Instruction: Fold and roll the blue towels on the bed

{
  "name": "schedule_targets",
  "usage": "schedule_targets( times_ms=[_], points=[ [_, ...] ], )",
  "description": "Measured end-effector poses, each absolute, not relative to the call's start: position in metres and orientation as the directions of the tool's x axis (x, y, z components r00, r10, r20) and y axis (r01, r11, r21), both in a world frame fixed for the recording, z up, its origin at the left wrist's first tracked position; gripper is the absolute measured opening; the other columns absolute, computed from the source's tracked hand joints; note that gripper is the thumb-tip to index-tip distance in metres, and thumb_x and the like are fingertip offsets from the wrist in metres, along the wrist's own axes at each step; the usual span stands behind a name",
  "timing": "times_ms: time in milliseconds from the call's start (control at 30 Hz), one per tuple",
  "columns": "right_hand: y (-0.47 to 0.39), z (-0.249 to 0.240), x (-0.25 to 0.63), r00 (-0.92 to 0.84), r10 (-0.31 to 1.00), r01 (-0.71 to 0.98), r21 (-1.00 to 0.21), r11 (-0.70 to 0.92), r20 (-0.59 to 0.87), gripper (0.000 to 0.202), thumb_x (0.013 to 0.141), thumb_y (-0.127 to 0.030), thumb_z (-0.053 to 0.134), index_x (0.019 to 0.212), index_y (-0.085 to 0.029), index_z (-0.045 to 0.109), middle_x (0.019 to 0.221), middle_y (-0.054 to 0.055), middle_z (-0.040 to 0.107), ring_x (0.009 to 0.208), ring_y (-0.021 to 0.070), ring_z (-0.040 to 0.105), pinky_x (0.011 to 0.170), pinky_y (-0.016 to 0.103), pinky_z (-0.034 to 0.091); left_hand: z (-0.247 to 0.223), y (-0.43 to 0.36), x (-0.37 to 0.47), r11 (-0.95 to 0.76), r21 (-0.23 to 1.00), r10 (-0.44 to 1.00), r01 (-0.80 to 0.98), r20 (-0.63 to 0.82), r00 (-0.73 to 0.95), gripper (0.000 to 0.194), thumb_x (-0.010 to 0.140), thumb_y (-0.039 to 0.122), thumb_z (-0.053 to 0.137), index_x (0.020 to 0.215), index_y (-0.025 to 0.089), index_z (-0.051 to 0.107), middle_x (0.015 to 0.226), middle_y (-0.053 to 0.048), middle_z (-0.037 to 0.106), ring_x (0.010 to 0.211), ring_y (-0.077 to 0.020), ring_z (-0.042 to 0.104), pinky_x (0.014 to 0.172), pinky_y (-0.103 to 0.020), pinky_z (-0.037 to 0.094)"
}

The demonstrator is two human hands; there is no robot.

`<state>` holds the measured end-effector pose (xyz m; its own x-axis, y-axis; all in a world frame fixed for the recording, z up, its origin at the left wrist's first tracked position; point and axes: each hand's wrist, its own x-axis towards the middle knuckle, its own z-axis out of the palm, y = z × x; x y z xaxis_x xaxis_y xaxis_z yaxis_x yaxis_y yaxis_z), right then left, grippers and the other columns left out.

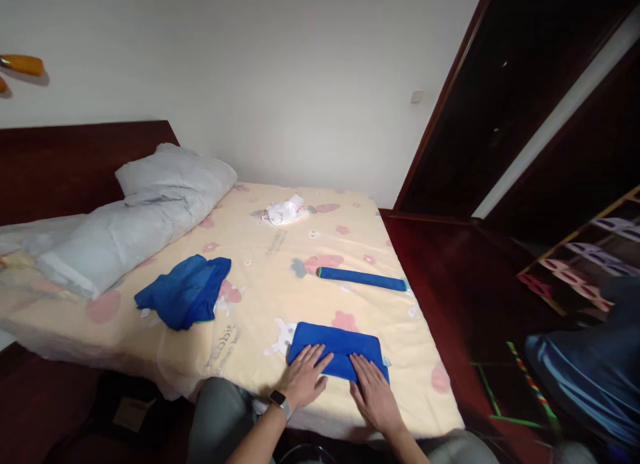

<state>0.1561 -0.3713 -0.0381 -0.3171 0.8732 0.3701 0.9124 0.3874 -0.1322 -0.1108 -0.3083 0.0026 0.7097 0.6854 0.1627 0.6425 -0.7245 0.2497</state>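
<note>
Left hand (306,374) and right hand (374,394) lie on a folded blue cloth (337,337) near the bed's front edge (413,404), fingers extended, apparently gripping nothing. Blue strip (363,279): one o'clock from the cloth. Risk noted: uneven pressure could skew the fold.

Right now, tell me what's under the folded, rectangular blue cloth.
Cream patterned bedsheet shows around the folded blue cloth, a white rabbit print at its left edge; what it covers is hidden.

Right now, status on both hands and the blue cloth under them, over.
Left hand, right hand: both palm-down on folded blue cloth. Cloth flat on bed. Nothing seen on it but the hands; rolled blue cloth apart, farther off.
</note>
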Motion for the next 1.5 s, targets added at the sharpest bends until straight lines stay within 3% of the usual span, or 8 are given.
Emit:
schedule_targets(
  times_ms=[267, 433, 633, 867, 1067, 1200, 1300, 1500],
  points=[
    [-0.366, -0.042, 0.182, -0.306, 0.861, 0.924, -0.089, 0.371, 0.407, 0.061, 0.091, -0.023, 0.05, 0.151, -0.014, 0.045, 0.152, 0.012, 0.052, 0.138, 0.0282, 0.051, 0.113, 0.045, 0.046, 0.003, -0.288, -0.143, -0.671, 0.265, 0.729, 0.693, 0.065, 0.681, 0.074, 0.095, 0.039, 0.055, 0.162, 0.026, 0.024, 0.168, -0.006, 0.026, 0.153, -0.0257, 0.029, 0.127, -0.045, 0.021],
    [-0.359, -0.039, 0.187, -0.232, 0.915, 0.906, -0.27, 0.327, 0.329, 0.058, 0.083, -0.016, 0.047, 0.139, -0.018, 0.06, 0.145, 0.012, 0.059, 0.131, 0.0283, 0.058, 0.112, 0.047, 0.047, 0.014, -0.274, -0.145, -0.562, 0.457, 0.747, 0.69, -0.079, 0.66, 0.076, 0.081, 0.023, 0.059, 0.154, 0.021, 0.039, 0.167, -0.007, 0.03, 0.154, -0.025, 0.026, 0.128, -0.044, 0.016],
    [-0.344, -0.006, 0.195, -0.028, 0.998, 0.687, -0.724, 0.06, 0.056, 0.054, 0.073, -0.032, 0.056, 0.124, -0.021, 0.068, 0.132, 0.013, 0.066, 0.123, 0.0323, 0.062, 0.113, 0.048, 0.044, 0.03, -0.259, -0.148, -0.362, 0.618, 0.845, 0.698, -0.1, 0.526, 0.046, 0.085, 0.019, 0.052, 0.13, 0.027, 0.056, 0.145, -0.005, 0.06, 0.13, -0.0216, 0.058, 0.11, -0.036, 0.044],
    [-0.322, 0.011, 0.219, 0.005, 0.998, 0.567, -0.822, -0.049, -0.056, 0.031, 0.075, -0.045, 0.057, 0.094, -0.023, 0.068, 0.093, 0.004, 0.076, 0.09, 0.0308, 0.072, 0.085, 0.042, 0.057, 0.026, -0.241, -0.149, -0.235, 0.715, 0.932, 0.658, -0.026, 0.361, 0.023, 0.091, 0.034, 0.055, 0.109, 0.023, 0.064, 0.12, -0.007, 0.069, 0.118, -0.0204, 0.061, 0.106, -0.029, 0.046],
    [-0.305, 0.005, 0.226, 0.128, 0.989, 0.494, -0.859, -0.13, -0.076, 0.055, 0.081, -0.067, 0.051, 0.113, -0.024, 0.06, 0.106, 0.008, 0.075, 0.096, 0.0292, 0.072, 0.087, 0.039, 0.057, 0.014, -0.224, -0.147, -0.183, 0.727, 0.969, 0.662, 0.021, 0.246, 0.028, 0.098, 0.042, 0.046, 0.114, 0.024, 0.06, 0.108, -0.004, 0.071, 0.102, -0.0191, 0.067, 0.092, -0.029, 0.053],
    [-0.302, 0.002, 0.221, 0.216, 0.974, 0.525, -0.834, -0.169, -0.061, 0.058, 0.086, -0.067, 0.047, 0.123, -0.024, 0.055, 0.112, 0.011, 0.072, 0.102, 0.0311, 0.07, 0.094, 0.044, 0.054, 0.011, -0.222, -0.143, -0.215, 0.67, 0.975, 0.711, 0.109, 0.192, 0.029, 0.098, 0.039, 0.047, 0.117, 0.023, 0.061, 0.114, -0.008, 0.069, 0.111, -0.0248, 0.063, 0.102, -0.041, 0.049],
    [-0.305, 0.007, 0.205, 0.295, 0.938, 0.74, -0.664, -0.105, 0.18, 0.052, 0.095, -0.057, 0.04, 0.127, -0.02, 0.058, 0.124, 0.017, 0.066, 0.115, 0.0352, 0.063, 0.101, 0.053, 0.048, 0.013, -0.229, -0.132, -0.273, 0.61, 0.961, 0.744, 0.204, 0.186, 0.034, 0.101, 0.034, 0.042, 0.128, 0.022, 0.059, 0.134, -0.012, 0.062, 0.13, -0.0291, 0.053, 0.113, -0.052, 0.039],
    [-0.309, 0.001, 0.163, -0.195, 0.871, 0.916, -0.234, 0.326, 0.45, 0.06, 0.091, -0.024, 0.048, 0.15, -0.022, 0.044, 0.148, 0.011, 0.055, 0.136, 0.0299, 0.05, 0.116, 0.051, 0.039, 0.028, -0.233, -0.095, -0.706, 0.33, 0.704, 0.626, 0.24, 0.668, 0.061, 0.09, 0.03, 0.062, 0.149, 0.029, 0.045, 0.152, -0.007, 0.051, 0.142, -0.0293, 0.044, 0.12, -0.047, 0.033]
  ],
)
